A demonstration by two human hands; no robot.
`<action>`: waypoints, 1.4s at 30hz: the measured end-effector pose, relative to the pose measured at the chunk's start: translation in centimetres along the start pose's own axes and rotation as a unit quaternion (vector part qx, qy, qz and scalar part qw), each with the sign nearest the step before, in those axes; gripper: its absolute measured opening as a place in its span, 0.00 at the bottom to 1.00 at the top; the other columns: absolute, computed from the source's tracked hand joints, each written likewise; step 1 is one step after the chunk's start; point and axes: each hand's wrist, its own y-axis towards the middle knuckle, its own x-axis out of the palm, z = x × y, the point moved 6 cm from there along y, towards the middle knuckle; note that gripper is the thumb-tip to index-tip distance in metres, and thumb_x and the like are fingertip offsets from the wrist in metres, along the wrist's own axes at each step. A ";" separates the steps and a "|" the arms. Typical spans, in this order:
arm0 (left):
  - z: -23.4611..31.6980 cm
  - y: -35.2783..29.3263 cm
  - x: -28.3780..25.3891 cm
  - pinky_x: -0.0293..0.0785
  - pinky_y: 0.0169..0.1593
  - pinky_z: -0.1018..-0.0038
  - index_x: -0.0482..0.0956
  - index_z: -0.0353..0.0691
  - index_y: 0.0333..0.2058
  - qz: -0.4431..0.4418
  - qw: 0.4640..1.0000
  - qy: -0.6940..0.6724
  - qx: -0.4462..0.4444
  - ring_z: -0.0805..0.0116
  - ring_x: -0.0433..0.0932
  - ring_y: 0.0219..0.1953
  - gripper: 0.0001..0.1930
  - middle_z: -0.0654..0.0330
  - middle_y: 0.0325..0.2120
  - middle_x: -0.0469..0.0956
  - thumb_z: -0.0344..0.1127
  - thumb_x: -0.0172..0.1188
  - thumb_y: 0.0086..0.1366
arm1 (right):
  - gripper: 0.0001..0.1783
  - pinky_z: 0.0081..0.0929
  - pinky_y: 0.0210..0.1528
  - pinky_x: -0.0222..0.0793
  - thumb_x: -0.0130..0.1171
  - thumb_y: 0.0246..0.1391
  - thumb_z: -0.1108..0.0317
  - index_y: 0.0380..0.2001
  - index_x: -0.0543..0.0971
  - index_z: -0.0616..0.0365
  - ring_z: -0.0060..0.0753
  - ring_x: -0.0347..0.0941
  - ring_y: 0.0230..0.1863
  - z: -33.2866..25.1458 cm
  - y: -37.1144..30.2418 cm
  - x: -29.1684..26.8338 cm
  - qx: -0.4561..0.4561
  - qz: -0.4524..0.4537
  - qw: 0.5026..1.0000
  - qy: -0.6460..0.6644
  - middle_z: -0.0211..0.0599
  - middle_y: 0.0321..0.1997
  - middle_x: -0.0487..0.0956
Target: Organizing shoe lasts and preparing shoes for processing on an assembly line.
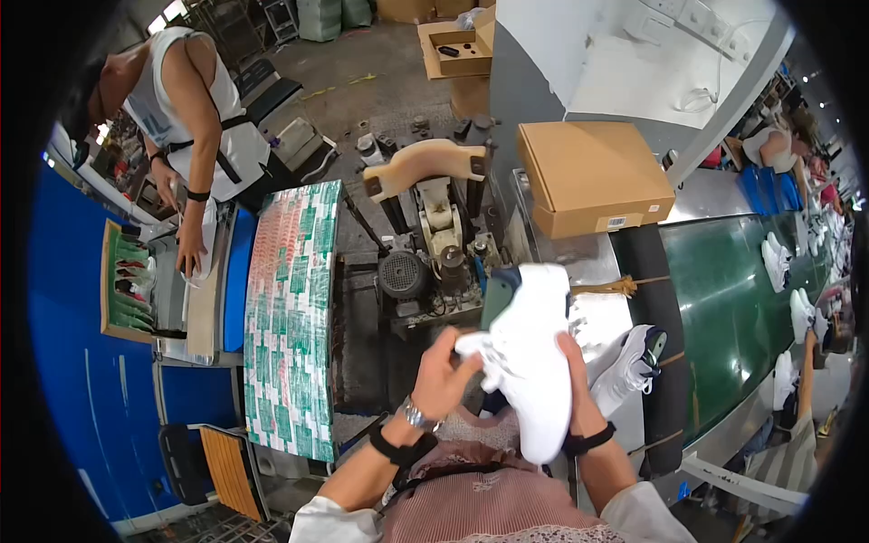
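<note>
A white sneaker (536,348) is held up in front of my body, tilted with its toe down toward me. Its dark collar and a green patch show at the far end. My left hand (442,373) pinches it at the lace and tongue area with closed fingers. On the other side, my right hand (579,385) grips the shoe along its edge; some of those fingers are hidden behind it. A second white sneaker (623,369) with a dark collar and green inside rests on the metal surface to the right of my right hand.
Beyond the shoe stands a machine with a tan curved pad (425,167) and a motor (404,274). A cardboard box (593,176) sits right of it. A green conveyor belt (724,308) carries white shoes. At left are a tape-covered panel (291,326) and a co-worker (186,109).
</note>
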 end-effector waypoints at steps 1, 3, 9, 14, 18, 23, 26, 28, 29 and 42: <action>-2.4 1.0 -0.5 0.72 0.44 0.77 0.74 0.34 0.46 -0.014 0.999 0.002 -0.048 0.79 0.73 0.39 0.12 0.64 0.35 0.77 0.27 0.61 0.65 | 0.42 0.32 0.61 0.71 0.56 0.64 0.54 0.72 0.54 0.62 0.38 0.70 0.62 -1.6 0.6 1.2 -0.061 0.064 0.988 -0.129 0.48 0.67 0.68; -5.5 3.6 -1.7 0.73 0.40 0.74 0.76 0.33 0.44 0.040 0.997 -0.061 0.000 0.74 0.76 0.34 0.09 0.62 0.33 0.80 0.29 0.58 0.67 | 0.46 0.31 0.63 0.68 0.64 0.57 0.62 0.72 0.53 0.66 0.38 0.70 0.62 -2.5 3.7 3.2 -0.157 0.092 0.950 -0.253 0.49 0.66 0.69; -12.6 8.3 -2.2 0.70 0.35 0.79 0.76 0.36 0.43 0.049 0.955 -0.274 -0.098 0.80 0.74 0.31 0.06 0.67 0.32 0.79 0.28 0.57 0.68 | 0.49 0.36 0.59 0.70 0.67 0.54 0.62 0.71 0.52 0.68 0.46 0.77 0.56 -4.5 9.5 8.2 -0.224 0.091 0.771 -0.588 0.55 0.57 0.77; -13.1 8.1 -0.8 0.77 0.39 0.77 0.78 0.40 0.48 0.045 0.865 -0.467 -0.181 0.76 0.80 0.33 0.10 0.67 0.36 0.82 0.34 0.55 0.72 | 0.54 0.47 0.51 0.74 0.68 0.48 0.50 0.69 0.53 0.67 0.63 0.79 0.46 -4.5 10.9 14.5 -0.161 0.123 0.632 -0.748 0.61 0.46 0.80; -15.1 7.3 0.5 0.80 0.44 0.71 0.76 0.40 0.53 0.052 0.815 -0.544 -0.192 0.72 0.81 0.43 0.14 0.62 0.46 0.81 0.28 0.50 0.71 | 0.58 0.55 0.45 0.76 0.70 0.44 0.48 0.69 0.51 0.66 0.71 0.78 0.41 -2.3 11.4 13.8 -0.181 0.143 0.548 -0.804 0.68 0.45 0.76; -15.5 3.0 0.8 0.81 0.53 0.60 0.67 0.36 0.62 -0.012 0.856 -0.447 -0.258 0.60 0.79 0.55 0.22 0.54 0.54 0.77 0.32 0.44 0.71 | 0.58 0.54 0.42 0.77 0.72 0.42 0.52 0.70 0.52 0.64 0.67 0.79 0.40 -1.9 8.4 13.1 -0.216 0.182 0.574 -0.768 0.63 0.45 0.76; -12.3 1.4 1.7 0.77 0.59 0.58 0.65 0.34 0.64 -0.119 0.787 -0.536 -0.281 0.54 0.77 0.58 0.28 0.50 0.57 0.75 0.49 0.42 0.75 | 0.58 0.54 0.42 0.77 0.72 0.42 0.52 0.70 0.52 0.65 0.67 0.79 0.40 -1.9 8.6 12.9 -0.229 0.166 0.555 -0.782 0.64 0.45 0.76; -7.5 1.7 1.8 0.69 0.65 0.57 0.63 0.33 0.65 -0.133 0.685 -0.675 -0.240 0.52 0.74 0.61 0.36 0.48 0.59 0.74 0.61 0.41 0.74 | 0.57 0.53 0.42 0.77 0.72 0.43 0.52 0.70 0.53 0.62 0.68 0.79 0.39 -1.5 8.9 13.5 -0.236 0.163 0.577 -0.764 0.64 0.44 0.76; -7.3 2.8 1.5 0.62 0.69 0.57 0.62 0.34 0.67 -0.101 0.722 -0.642 -0.238 0.50 0.71 0.63 0.41 0.48 0.61 0.72 0.67 0.43 0.72 | 0.55 0.53 0.43 0.77 0.72 0.43 0.53 0.70 0.54 0.58 0.69 0.78 0.41 -1.3 9.4 14.2 -0.229 0.164 0.588 -0.759 0.63 0.46 0.77; -9.0 1.0 3.4 0.75 0.59 0.64 0.62 0.39 0.68 -0.156 0.731 -0.605 -0.275 0.57 0.77 0.56 0.32 0.53 0.60 0.74 0.57 0.40 0.77 | 0.58 0.47 0.59 0.69 0.72 0.41 0.64 0.72 0.49 0.63 0.61 0.74 0.56 1.2 5.1 13.0 -0.307 0.195 0.593 -0.719 0.63 0.59 0.72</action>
